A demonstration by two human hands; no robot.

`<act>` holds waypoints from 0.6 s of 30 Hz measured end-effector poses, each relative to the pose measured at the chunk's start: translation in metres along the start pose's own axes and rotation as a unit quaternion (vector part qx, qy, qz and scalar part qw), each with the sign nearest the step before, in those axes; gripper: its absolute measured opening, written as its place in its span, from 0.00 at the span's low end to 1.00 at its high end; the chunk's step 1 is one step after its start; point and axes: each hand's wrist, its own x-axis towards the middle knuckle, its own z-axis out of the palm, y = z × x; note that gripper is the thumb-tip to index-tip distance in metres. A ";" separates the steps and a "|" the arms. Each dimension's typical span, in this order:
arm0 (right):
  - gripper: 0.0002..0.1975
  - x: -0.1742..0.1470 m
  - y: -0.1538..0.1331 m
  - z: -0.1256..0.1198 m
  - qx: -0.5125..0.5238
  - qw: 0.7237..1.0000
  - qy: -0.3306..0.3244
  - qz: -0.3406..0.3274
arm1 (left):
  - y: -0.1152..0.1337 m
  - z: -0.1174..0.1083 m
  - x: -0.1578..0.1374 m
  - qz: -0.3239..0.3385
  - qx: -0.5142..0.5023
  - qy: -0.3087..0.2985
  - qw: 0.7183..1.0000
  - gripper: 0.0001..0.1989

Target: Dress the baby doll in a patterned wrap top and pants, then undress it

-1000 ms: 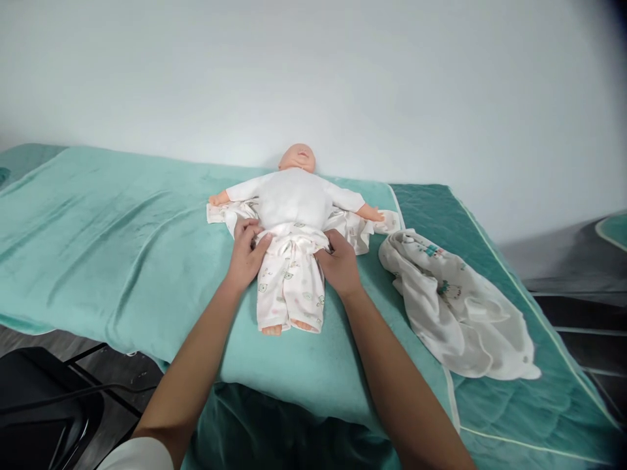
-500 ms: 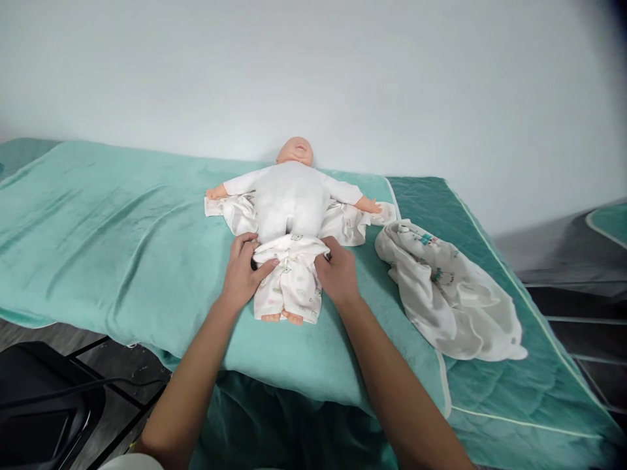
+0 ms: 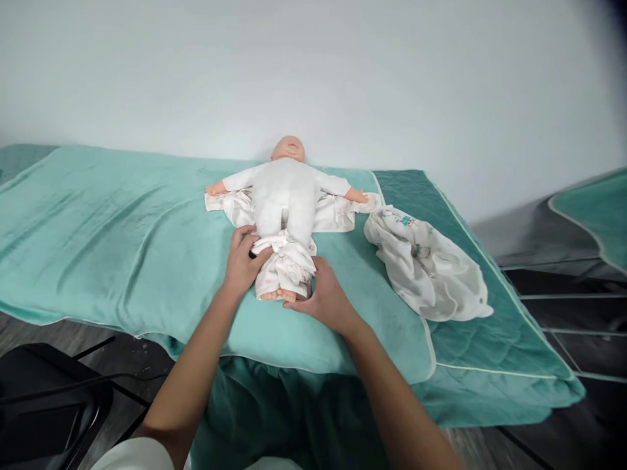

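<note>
A baby doll (image 3: 284, 186) with a white cloth body lies on its back, head toward the wall and feet toward me. White printed baby pants (image 3: 284, 264) are bunched around its lower legs, with the feet showing at the cuffs. My left hand (image 3: 241, 261) grips the waistband at the doll's leg on the left. My right hand (image 3: 328, 294) is at the other side of the pants, thumb by the cuff near the feet and fingers curved around the leg side. A printed baby shirt (image 3: 336, 214) lies spread out beneath the doll's back and arms.
A crumpled white printed cloth (image 3: 431, 271) lies to the right. Light green blanket (image 3: 122, 241) covers the bed, over a darker quilted cover (image 3: 499, 346). A black chair (image 3: 49, 405) stands at the lower left. Behind the bed rises a pale wall (image 3: 313, 72).
The pants have slid down the doll's legs and bunched up, baring the thighs. My right hand has moved from the waistband down toward the cuff. The view has shifted slightly.
</note>
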 end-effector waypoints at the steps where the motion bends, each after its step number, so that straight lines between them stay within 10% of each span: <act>1: 0.43 0.000 -0.001 0.002 -0.010 1.000 0.011 0.001 | 0.002 -0.002 -0.005 -0.001 -0.001 -0.005 1.000 0.09; 10: 0.28 -0.006 -0.003 0.008 -0.052 0.997 0.064 0.002 | 0.019 -0.032 -0.059 0.025 0.012 -0.139 0.990 0.28; 18: 0.19 -0.026 -0.039 -0.012 -0.031 0.996 0.013 0.083 | 0.049 -0.053 -0.066 0.060 0.065 -0.152 0.984 0.10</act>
